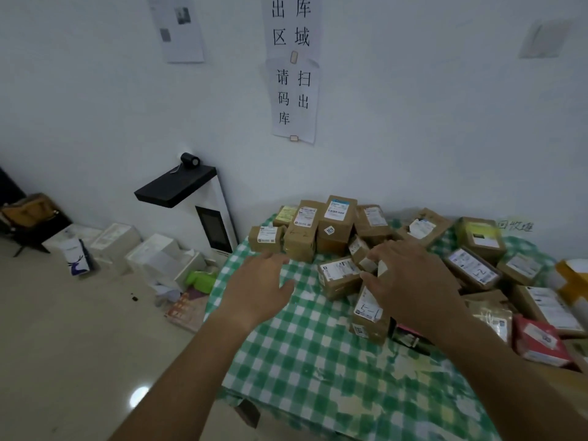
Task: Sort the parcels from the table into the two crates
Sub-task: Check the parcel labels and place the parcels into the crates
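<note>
Room was dim, bluish-grey light. Small bright glare spot on shiny floor [139, 396] at lower left. Shadows soft and weak. Whole picture a bit blurry; small label print too fuzzy to read. Wide lens bent edges, wall [413, 106] lines curved. Corners darker, grey. Big wall signs [294, 100] stayed clear.

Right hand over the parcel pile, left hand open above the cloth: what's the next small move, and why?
Probably close the right hand on the small parcel under its fingers and lift it. That hand already sits on the pile, and the left hand hovers open over the checked tablecloth holding nothing. Neither crate is in view, so where it goes cannot be judged yet.
</note>
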`<state>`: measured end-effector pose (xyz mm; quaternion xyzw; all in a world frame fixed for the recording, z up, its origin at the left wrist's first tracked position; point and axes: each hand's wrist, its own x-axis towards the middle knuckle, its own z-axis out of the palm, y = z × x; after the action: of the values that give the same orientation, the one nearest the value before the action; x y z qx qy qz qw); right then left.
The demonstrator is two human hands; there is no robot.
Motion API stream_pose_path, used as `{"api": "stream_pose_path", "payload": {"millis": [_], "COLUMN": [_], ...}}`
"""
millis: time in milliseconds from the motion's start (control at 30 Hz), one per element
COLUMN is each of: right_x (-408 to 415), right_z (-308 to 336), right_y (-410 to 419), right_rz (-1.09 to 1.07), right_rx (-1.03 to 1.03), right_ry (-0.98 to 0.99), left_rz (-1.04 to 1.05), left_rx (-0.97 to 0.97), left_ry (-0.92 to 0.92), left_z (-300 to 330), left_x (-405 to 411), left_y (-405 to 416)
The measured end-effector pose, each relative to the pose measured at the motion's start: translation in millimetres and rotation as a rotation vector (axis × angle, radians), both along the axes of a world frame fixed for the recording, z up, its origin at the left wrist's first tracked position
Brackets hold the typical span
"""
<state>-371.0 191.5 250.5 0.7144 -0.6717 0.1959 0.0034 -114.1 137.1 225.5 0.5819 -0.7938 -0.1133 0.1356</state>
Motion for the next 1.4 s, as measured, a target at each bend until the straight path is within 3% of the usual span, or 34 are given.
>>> {"api": "stream_pose_path", "payload": {"millis": [367, 700, 933, 1067, 1233, 1400], "right_x": [30.4, 108.1, 120.4, 117.2, 108.8, 96.7], "right_z": [-38.7, -69.0, -71.0, -84.3, -106.8, -123.9], "right_y": [-107.8, -201.5, -227.3, -233.9, -238.6, -243.6], "right_rz": [0.033, -0.139, -0.265, -0.343, -0.39, -0.407], "right_rx": [0.174, 0.197, 0.253, 0.305, 0.374, 0.437], "right_ry": [-0.103, -0.144, -0.146, -0.148, -0.151, -0.161], "left_rz": [0.137, 0.087, 0.118, 0.316, 0.523, 0.526], "left_rx": [0.186, 0.414, 0.834, 1.097, 1.209, 1.249], "left_ry": [-0.028, 0.108, 0.424, 0.789, 1.072, 1.241], "left_z": [-74.3, -192.0, -243.2, -263.8, -295.7, -316.3], "left_x": [48.9, 93.1, 50.8, 23.9, 5.8, -2.3], "left_y": [-115.8, -288.7, -367.3, -387.1, -404.1, -413.8]}}
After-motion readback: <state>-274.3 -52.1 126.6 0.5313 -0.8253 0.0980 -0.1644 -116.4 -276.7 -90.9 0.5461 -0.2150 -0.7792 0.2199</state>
